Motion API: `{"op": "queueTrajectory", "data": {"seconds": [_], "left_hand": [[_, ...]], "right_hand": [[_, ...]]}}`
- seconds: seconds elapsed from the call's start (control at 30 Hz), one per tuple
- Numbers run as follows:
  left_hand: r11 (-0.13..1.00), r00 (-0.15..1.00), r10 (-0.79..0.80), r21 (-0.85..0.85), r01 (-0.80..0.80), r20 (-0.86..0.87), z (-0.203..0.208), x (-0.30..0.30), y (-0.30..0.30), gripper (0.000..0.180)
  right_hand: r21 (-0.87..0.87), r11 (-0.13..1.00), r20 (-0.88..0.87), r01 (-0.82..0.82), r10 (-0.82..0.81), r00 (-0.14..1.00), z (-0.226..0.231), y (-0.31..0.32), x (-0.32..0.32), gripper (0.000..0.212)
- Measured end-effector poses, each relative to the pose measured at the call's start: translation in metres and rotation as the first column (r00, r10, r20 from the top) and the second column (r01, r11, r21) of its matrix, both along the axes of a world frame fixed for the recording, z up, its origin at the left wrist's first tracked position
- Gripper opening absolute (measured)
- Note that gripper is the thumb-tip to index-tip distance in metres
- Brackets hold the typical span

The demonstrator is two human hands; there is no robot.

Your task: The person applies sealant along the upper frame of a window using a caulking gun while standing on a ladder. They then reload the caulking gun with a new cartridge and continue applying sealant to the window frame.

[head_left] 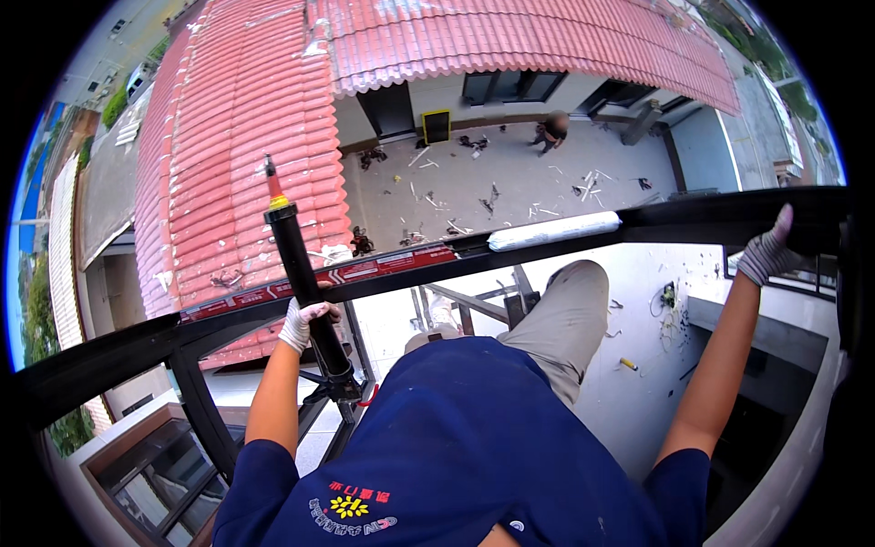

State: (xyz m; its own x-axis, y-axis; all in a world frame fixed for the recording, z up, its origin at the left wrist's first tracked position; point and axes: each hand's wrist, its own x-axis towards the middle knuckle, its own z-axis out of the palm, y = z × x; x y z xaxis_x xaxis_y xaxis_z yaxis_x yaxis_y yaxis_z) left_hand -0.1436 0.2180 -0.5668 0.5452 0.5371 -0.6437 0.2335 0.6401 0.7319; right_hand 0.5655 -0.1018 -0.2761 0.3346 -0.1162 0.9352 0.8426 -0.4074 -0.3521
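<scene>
My left hand (308, 321), in a pale work glove, is wrapped round the black barrel of a caulking gun (301, 264). The gun is tilted, its dark-tipped nozzle with a red and yellow base pointing up and away, its handle end low near my waist. At the far right my gloved right hand (767, 255) grips the black metal window frame (665, 214), thumb upward; some of its fingers are hidden. A white sausage pack of sealant (554, 231) lies along the top of the frame, between my hands. Red printed film (383, 264) covers part of the rail beside the gun.
Beyond the frame, far below, lie a red tiled roof (246, 137) and a courtyard (519, 178) strewn with scraps, where a person (550, 135) stands. Beneath me are my bent leg (570, 319), dark metal supports (474, 305) and a yellow cylindrical object (628, 364) on the pale floor.
</scene>
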Motion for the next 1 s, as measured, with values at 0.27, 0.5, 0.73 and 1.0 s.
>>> {"op": "queueTrajectory", "data": {"seconds": [0.27, 0.5, 0.73, 1.0], "left_hand": [[0.994, 1.000, 0.003, 0.109, -0.005, 0.025, 0.003, 0.012, -0.006, 0.063], [0.991, 1.000, -0.005, 0.135, 0.001, 0.031, -0.003, 0.006, -0.005, 0.067], [0.992, 1.000, -0.012, 0.122, 0.009, 0.020, -0.001, 0.008, -0.006, 0.066], [0.989, 1.000, 0.006, 0.149, -0.005, -0.002, -0.002, 0.008, -0.008, 0.067]], "right_hand": [[0.160, 0.967, -0.067, -0.200, 0.213, 0.975, 0.000, 0.012, -0.015, 0.077], [0.164, 0.967, -0.102, -0.197, 0.216, 0.971, 0.003, 0.013, -0.021, 0.079], [0.178, 0.945, -0.105, -0.275, 0.296, 0.949, 0.002, 0.010, -0.019, 0.080], [0.185, 0.943, -0.027, -0.276, 0.286, 0.958, -0.004, 0.017, -0.006, 0.085]]}}
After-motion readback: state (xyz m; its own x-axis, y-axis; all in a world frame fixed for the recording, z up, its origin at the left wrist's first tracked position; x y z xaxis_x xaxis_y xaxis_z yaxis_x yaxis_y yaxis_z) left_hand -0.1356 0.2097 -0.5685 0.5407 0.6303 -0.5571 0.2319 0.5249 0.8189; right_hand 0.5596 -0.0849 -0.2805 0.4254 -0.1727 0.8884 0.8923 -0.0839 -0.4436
